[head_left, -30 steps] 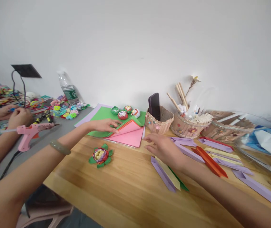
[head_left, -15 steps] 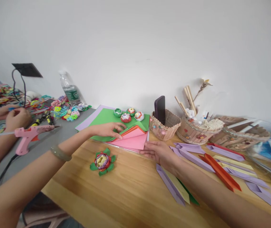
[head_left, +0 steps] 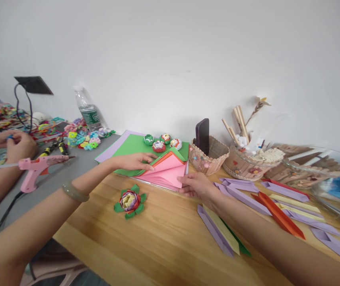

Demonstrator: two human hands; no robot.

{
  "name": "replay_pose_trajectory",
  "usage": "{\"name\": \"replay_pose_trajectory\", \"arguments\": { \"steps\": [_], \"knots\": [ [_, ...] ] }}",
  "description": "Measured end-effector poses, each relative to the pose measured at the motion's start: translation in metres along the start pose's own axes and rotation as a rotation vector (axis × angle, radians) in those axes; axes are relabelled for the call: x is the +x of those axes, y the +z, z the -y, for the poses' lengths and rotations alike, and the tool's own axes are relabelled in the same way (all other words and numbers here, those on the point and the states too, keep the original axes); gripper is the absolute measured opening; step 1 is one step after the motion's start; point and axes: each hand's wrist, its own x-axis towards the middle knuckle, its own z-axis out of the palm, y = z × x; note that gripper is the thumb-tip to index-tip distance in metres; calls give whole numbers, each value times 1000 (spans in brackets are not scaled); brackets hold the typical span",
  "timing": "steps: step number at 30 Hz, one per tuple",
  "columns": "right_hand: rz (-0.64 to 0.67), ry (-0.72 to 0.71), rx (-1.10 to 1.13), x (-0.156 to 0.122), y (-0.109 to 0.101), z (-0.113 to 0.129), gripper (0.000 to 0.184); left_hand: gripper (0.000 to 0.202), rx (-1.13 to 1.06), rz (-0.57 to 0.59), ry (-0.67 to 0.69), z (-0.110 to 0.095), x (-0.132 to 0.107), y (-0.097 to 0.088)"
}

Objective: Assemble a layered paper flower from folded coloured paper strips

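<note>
A stack of coloured paper (head_left: 125,147) lies at the back of the wooden table. My left hand (head_left: 138,161) grips the lifted corner of its upper sheets, green, orange and pink, folding them up. Below them, my right hand (head_left: 194,183) pinches the right corner of a pink sheet (head_left: 170,176). Several small paper lotus flowers (head_left: 158,146) sit on the green sheet behind the lifted corner. Nearer to me, a larger paper lotus (head_left: 129,201) with green leaves rests on the wood.
Folded paper strips (head_left: 280,214) lie to the right. Behind stand decorated wooden baskets (head_left: 207,159), one holding a phone (head_left: 202,136). On the left are a pink glue gun (head_left: 32,171), a water bottle (head_left: 88,111) and another person's hands (head_left: 20,147) at work.
The upper sheets' corner is lifted higher, showing more of the pink sheet below. My right hand has closed in on that sheet's corner. The view has shifted slightly.
</note>
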Motion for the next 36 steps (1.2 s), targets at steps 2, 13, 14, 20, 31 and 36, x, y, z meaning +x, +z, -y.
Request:
{"name": "replay_pose_trajectory", "arguments": {
  "steps": [2, 13, 14, 20, 31, 36],
  "knots": [
    [-27, -7, -198, 3, 1, -1, 30, 42, -3, -1, -3, 0, 0, 0],
    [-415, -348, -1044, -8, 1, 15, 41, 43, -27, 6, -17, 0, -3, 0],
    [-436, -372, -1088, -8, 2, 15, 42, 43, -28, 7, -18, 1, -3, 0],
    [-462, -516, -1178, -5, 6, 12, 40, 45, -33, 10, -13, 1, -2, -1],
    [-153, -830, -937, 5, -7, -2, 53, 48, -33, -16, -35, -1, -7, -3],
    [21, -885, -961, 7, -14, -5, 71, 49, -22, -47, -64, 0, -8, -3]
  ]
}}
